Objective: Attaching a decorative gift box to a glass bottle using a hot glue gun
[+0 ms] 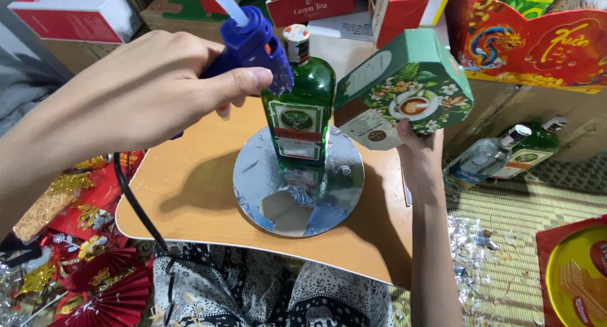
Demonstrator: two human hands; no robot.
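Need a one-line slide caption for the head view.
Left hand aims blue glue gun at green bottle on silver disc; right hand holds green box.

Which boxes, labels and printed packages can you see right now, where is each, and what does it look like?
Green box: held tilted in the right hand, white flowers and a cup pictured.
Bottle label: on the green bottle upright on the silver disc, white, green and red.
Red-and-white boxes: stacked along the back.
Red banner: back right, gold dragon.
Red tin: bottom right, yellow round picture.
Left hand: holds the blue glue gun.
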